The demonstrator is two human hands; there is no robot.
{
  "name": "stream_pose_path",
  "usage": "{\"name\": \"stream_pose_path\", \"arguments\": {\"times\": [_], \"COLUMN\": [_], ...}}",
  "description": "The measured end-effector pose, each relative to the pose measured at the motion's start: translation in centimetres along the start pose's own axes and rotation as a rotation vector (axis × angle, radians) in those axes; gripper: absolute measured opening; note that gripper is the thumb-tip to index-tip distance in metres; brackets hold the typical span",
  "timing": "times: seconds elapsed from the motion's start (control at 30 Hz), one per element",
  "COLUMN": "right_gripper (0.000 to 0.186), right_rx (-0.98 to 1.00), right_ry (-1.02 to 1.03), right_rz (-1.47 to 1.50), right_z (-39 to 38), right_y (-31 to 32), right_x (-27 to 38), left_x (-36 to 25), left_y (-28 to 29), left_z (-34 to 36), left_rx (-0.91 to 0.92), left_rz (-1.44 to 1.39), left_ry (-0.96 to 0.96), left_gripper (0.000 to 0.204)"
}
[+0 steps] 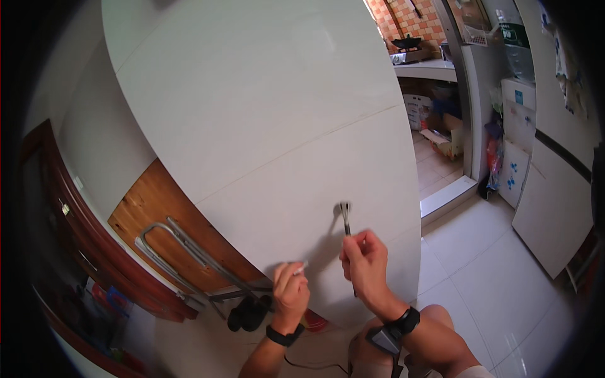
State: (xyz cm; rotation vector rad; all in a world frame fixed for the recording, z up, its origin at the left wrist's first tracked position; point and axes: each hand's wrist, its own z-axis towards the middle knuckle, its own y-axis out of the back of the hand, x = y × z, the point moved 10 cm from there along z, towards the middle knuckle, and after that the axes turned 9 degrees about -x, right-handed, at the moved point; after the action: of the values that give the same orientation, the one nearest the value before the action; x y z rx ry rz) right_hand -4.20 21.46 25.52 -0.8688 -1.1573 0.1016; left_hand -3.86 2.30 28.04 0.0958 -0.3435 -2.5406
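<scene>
My right hand (362, 264) is closed on the dark handle of a slim tool (345, 214). Its flared metal head points up, at or close against a large white tiled surface (283, 101) marked with thin seam lines, and casts a shadow there. Lower and to the left, my left hand (290, 296) is closed around a small pale object (302, 266), too small to name, near that same surface.
At left are a wooden board (138, 195), a metal tubular frame (176, 230), dark shoes (249, 312) and a door (47, 164). At right, a doorway (435, 201) shows a stove (406, 58); a water dispenser (513, 170) stands beside a tall white appliance (545, 220).
</scene>
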Motion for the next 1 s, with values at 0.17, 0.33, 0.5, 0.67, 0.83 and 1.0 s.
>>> {"name": "stream_pose_path", "arguments": {"times": [0.17,0.33,0.5,0.67,0.83,1.0], "right_gripper": [0.021,0.022,0.022,0.021,0.022,0.017], "right_rx": [0.103,0.261,0.271,0.334,0.377,0.214], "right_ry": [-0.189,0.002,-0.05,-0.068,0.063,-0.604], "right_rz": [-0.264,-0.178,-0.225,-0.234,-0.194,-0.21], "right_z": [-2.6,-0.2,-2.1,-2.9,-3.0,-8.6], "right_y": [2.2,-9.1,-9.3,-12.6,-18.8,-8.1], "right_x": [-7.1,2.3,-2.9,-5.5,-0.9,-9.6], "left_x": [-1.6,-2.8,-2.4,-1.6,-1.1,-0.6], "left_y": [2.6,6.7,10.6,11.7,12.1,13.2], "left_z": [-11.3,-21.4,-25.1,-25.8,-26.2,-26.7], "left_rx": [-0.12,-0.001,-0.074,-0.117,-0.128,-0.205], "left_rz": [-0.046,0.15,0.108,0.123,0.166,0.162], "left_ry": [0.254,0.594,0.892,0.973,0.962,1.04], "left_gripper": [0.02,0.028,0.023,0.021,0.021,0.016]}}
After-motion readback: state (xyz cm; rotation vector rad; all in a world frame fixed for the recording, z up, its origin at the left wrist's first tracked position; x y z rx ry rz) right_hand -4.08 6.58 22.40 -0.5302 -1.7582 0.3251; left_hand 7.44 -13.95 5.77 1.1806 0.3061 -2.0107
